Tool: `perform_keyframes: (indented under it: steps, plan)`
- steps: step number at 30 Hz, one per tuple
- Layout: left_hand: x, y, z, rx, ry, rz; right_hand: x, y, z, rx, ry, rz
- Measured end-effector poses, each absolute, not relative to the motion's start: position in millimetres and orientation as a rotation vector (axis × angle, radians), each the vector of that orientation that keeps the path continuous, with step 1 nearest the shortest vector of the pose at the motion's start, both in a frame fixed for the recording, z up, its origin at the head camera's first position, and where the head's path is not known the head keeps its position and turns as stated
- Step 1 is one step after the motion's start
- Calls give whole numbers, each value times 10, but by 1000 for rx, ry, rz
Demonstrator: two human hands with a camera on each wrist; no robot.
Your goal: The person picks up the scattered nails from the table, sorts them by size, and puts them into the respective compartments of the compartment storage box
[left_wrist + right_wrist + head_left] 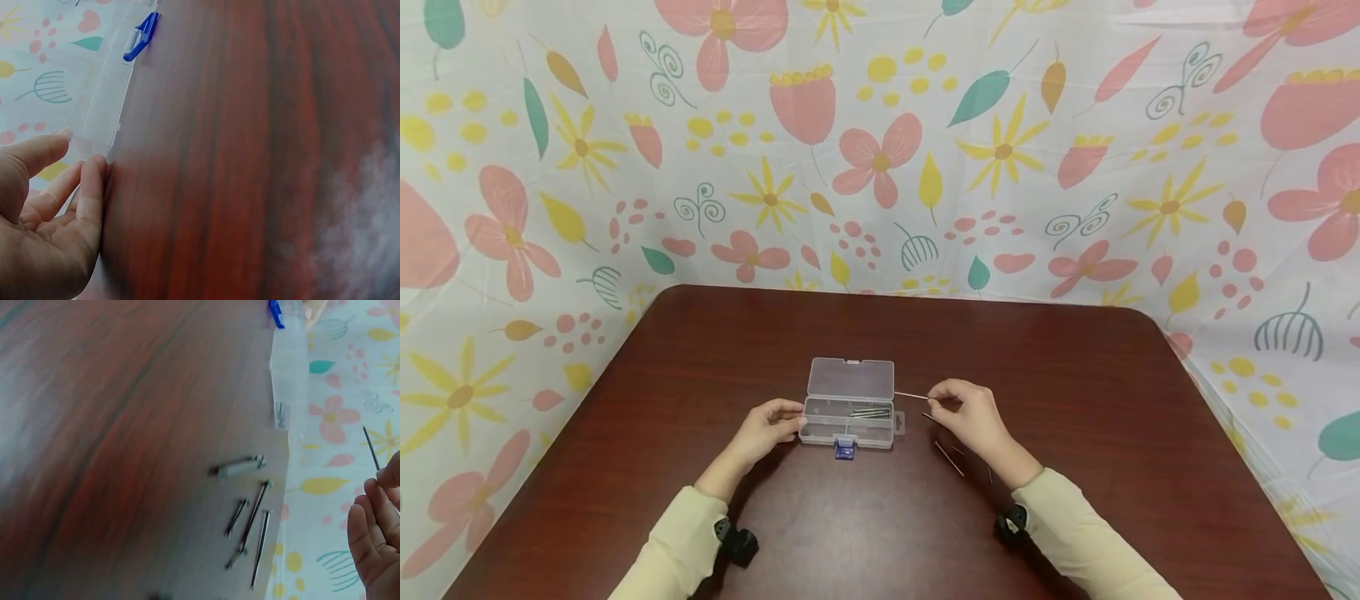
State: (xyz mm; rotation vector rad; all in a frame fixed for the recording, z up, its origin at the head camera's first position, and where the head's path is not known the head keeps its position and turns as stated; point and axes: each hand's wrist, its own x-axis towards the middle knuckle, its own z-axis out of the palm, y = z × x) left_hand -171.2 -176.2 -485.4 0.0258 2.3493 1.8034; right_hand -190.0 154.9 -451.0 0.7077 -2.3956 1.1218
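Right hand (970,414) pinches one nail (912,396) between thumb and fingertips, nearly closed; nail held about level, pointing left, its free end by the lid's lower right corner in the head view, contact not certain. Left hand (769,431) holds the left end of the box (820,442), thumb and fingers only slightly parted with the corner between them. Both forearms come in from the near side in pale sleeves (673,537), wrists angled inward. Box sits on the table (842,517) between the hands, lid (851,378) raised at the back, blue latch (845,451) hanging at the front; several stored nails (870,412) lie together in the rear compartment, right part. Loose nails (949,458) lie scattered below and beside the right hand, at differing angles. Rear table edge lies beyond the lid, side edges well apart from either hand; wood surface extends forward from the box between the forearms. Table is dark reddish-brown, grained, glossy, with a pale reflection in front of the box. Flower-and-leaf cloth (880,242) stands behind and at both sides.
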Motion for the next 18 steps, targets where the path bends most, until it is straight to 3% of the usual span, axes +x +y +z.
perform_keyframes:
  steps: [18]
  plan:
    - [-1686, -1749, -4827, 53, 2361, 1800, -1890, 1146, -4631, 665, -2420, 1191]
